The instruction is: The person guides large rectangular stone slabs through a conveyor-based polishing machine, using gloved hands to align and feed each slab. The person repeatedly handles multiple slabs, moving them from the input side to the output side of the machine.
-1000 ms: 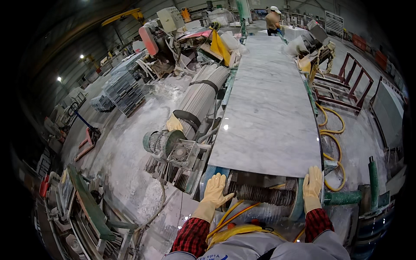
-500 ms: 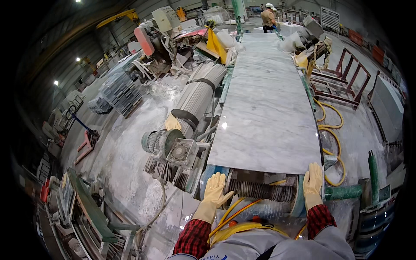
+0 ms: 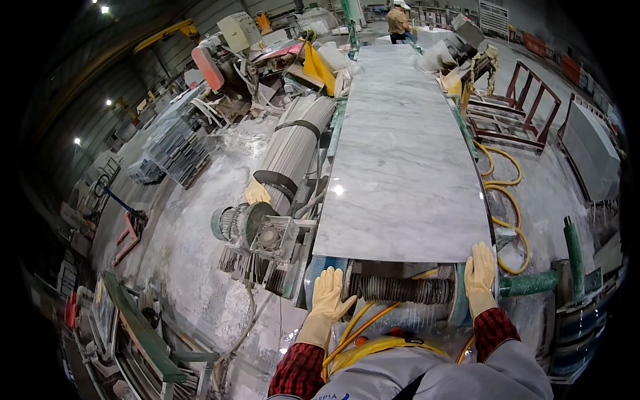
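A long grey-veined, polished stone slab (image 3: 400, 167) lies flat on a conveyor, stretching away from me. Its near edge ends just short of a dark ribbed roller (image 3: 403, 291) at the conveyor's end. My left hand (image 3: 325, 301), in a cream rubber glove, is open with fingers stretched out, over the blue belt (image 3: 321, 265) left of the roller. My right hand (image 3: 479, 275), gloved alike, lies open with straight fingers by the slab's near right corner. Neither hand holds anything. Whether the right fingertips touch the slab I cannot tell.
A motor (image 3: 241, 223) and a strapped bundle of long strips (image 3: 297, 143) flank the conveyor's left side. At right are a yellow hose (image 3: 510, 207), a green pipe (image 3: 530, 285) and a dark red rack (image 3: 513, 117). Another person (image 3: 399, 25) stands at the far end.
My view has turned slightly, so the background sits a little farther left and higher. Both hands stay open in nearly the same places by the conveyor's near end.
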The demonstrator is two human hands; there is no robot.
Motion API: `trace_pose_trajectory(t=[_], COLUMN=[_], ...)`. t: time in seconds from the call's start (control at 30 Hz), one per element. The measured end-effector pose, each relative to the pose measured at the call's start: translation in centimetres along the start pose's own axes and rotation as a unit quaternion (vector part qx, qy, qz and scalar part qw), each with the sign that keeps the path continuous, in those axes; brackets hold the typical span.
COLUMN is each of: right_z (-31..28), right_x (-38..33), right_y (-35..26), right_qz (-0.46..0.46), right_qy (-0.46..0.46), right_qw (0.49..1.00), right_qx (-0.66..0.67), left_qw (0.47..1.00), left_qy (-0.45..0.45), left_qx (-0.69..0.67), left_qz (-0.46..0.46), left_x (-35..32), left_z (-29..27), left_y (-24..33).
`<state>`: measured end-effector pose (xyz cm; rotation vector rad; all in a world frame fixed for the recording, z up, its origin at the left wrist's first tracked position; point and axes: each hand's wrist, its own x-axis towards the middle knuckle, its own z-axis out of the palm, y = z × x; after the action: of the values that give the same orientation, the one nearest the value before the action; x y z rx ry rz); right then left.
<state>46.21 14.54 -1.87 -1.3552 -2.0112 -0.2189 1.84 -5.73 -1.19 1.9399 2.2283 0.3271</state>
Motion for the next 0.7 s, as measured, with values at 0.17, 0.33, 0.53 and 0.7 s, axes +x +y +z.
trace_pose_trajectory(t=[0.17, 0.33, 0.53, 0.7], right_z=[-0.3, -0.5, -0.2, -0.3], right_x=[0.1, 0.4, -0.3, -0.5], right_y=[-0.2, -0.5, 0.0, -0.1], right_qz=[-0.004, 0.002, -0.001, -0.001], right_qy=[0.002, 0.008, 0.01, 0.006], right_qw=[1.0, 1.0, 1.0, 1.0], right_qx=[0.009, 0.007, -0.005, -0.009], left_qw=[0.998, 0.996, 0.999, 0.998], left_qy=[0.054, 0.077, 0.051, 0.062], left_qx=[0.015, 0.018, 0.009, 0.008], left_qz=[0.023, 0.035, 0.016, 0.028], left_x=[-0.4, -0.5, -0.8, -1.1], left_z=[-0.1, 0.0, 0.3, 0.4], left_y=[0.3, 0.4, 0.3, 0.2])
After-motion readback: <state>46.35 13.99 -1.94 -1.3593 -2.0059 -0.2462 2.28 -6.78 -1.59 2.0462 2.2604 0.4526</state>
